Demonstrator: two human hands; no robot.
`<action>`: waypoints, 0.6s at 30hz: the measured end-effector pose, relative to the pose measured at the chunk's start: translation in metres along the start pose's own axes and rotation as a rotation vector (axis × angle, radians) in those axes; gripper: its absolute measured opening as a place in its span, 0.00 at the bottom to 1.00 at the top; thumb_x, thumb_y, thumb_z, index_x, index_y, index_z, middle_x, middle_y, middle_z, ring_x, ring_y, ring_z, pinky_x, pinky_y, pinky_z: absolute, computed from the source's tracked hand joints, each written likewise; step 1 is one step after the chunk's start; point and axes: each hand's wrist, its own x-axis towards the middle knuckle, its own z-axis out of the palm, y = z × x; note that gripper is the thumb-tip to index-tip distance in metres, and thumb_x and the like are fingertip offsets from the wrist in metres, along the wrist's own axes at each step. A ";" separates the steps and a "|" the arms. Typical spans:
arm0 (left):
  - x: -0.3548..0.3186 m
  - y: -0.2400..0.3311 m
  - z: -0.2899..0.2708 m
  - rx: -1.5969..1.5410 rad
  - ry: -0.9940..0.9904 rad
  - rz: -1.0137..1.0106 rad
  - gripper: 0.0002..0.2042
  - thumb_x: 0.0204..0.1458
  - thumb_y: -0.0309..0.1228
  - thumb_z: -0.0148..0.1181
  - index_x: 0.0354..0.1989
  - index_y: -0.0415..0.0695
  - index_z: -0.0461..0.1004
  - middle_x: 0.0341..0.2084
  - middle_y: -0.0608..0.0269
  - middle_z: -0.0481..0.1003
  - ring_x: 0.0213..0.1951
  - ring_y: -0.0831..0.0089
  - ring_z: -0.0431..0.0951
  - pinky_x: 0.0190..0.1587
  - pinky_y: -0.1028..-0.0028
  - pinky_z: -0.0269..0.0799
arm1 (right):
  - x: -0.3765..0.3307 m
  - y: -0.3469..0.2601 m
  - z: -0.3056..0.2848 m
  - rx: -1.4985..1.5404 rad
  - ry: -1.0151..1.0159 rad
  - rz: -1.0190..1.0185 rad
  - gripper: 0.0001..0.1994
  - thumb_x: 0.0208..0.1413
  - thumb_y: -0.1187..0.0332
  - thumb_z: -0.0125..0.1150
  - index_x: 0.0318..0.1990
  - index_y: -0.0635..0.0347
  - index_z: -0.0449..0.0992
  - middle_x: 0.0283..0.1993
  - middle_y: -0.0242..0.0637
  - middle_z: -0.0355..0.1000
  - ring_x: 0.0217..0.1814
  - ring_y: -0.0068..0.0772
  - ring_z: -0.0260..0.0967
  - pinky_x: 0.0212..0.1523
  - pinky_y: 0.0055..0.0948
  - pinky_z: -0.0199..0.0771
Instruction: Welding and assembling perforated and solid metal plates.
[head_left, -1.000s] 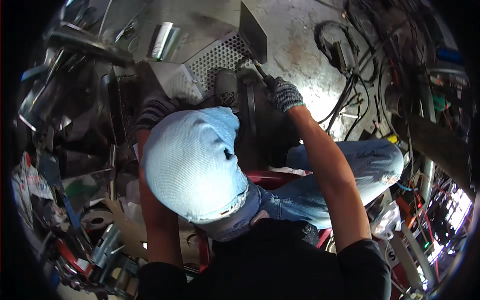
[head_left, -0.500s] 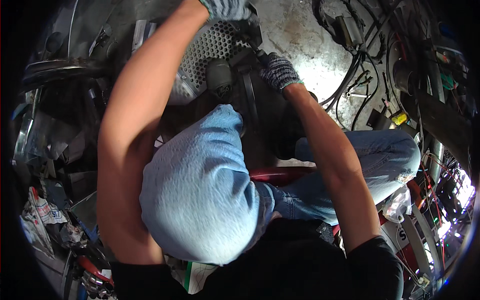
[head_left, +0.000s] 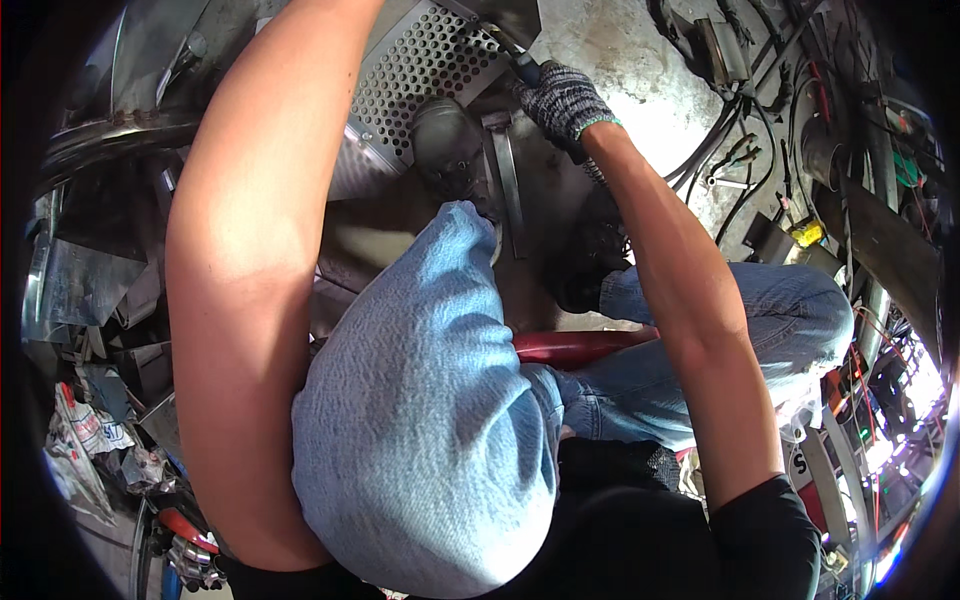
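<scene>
R hand (head_left: 566, 100), gloved, grips a dark-handled tool (head_left: 523, 67), prob. keeping fingers off its tip, fwd-left. Perf. plate (head_left: 420, 72) lies left of that hand; shoe (head_left: 443, 142) back-left, prob. bracing it. L hand out of view, can't tell its grip.

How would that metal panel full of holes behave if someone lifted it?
The perforated panel is probably stiff, since it looks like flat metal without sagging. Its many holes likely make it somewhat lighter than a solid sheet. Being flat, it seems unlikely to roll.
</scene>
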 end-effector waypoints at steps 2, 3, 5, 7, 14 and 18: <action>-0.001 0.000 -0.002 -0.004 -0.001 0.000 0.28 0.46 0.62 0.61 0.41 0.51 0.86 0.35 0.48 0.84 0.39 0.48 0.84 0.45 0.53 0.78 | 0.004 -0.001 0.000 0.025 -0.049 0.051 0.26 0.61 0.47 0.61 0.44 0.70 0.77 0.30 0.53 0.78 0.30 0.48 0.79 0.37 0.44 0.79; -0.002 -0.001 -0.003 -0.006 -0.001 0.000 0.28 0.46 0.62 0.61 0.41 0.51 0.86 0.35 0.48 0.84 0.39 0.48 0.84 0.45 0.53 0.78 | 0.004 -0.003 -0.001 0.023 -0.049 0.048 0.26 0.61 0.47 0.61 0.44 0.70 0.77 0.30 0.53 0.78 0.30 0.48 0.79 0.37 0.44 0.79; -0.005 -0.002 -0.003 -0.007 -0.009 -0.004 0.28 0.46 0.62 0.61 0.40 0.51 0.86 0.35 0.48 0.84 0.39 0.48 0.84 0.45 0.53 0.78 | 0.004 -0.007 -0.003 0.044 -0.056 0.011 0.27 0.61 0.47 0.60 0.43 0.69 0.77 0.27 0.50 0.77 0.27 0.46 0.79 0.35 0.43 0.79; -0.006 -0.004 -0.004 -0.007 -0.011 -0.010 0.28 0.46 0.62 0.61 0.40 0.51 0.86 0.35 0.48 0.84 0.39 0.48 0.84 0.45 0.53 0.78 | 0.002 -0.013 -0.006 0.044 -0.064 -0.001 0.27 0.61 0.47 0.61 0.43 0.69 0.77 0.28 0.51 0.78 0.28 0.47 0.79 0.36 0.44 0.78; -0.001 -0.002 -0.008 -0.011 -0.016 0.003 0.28 0.46 0.62 0.61 0.40 0.51 0.86 0.34 0.48 0.84 0.39 0.48 0.84 0.45 0.53 0.78 | 0.009 -0.006 -0.002 -0.048 -0.022 0.033 0.28 0.59 0.46 0.62 0.48 0.69 0.77 0.46 0.61 0.78 0.51 0.55 0.78 0.52 0.46 0.77; -0.003 -0.004 -0.008 -0.002 -0.032 0.003 0.28 0.46 0.62 0.61 0.40 0.50 0.86 0.34 0.48 0.83 0.38 0.48 0.84 0.45 0.53 0.78 | 0.009 -0.020 -0.008 -0.088 -0.079 0.071 0.31 0.57 0.48 0.65 0.56 0.69 0.74 0.49 0.61 0.77 0.55 0.58 0.76 0.56 0.47 0.76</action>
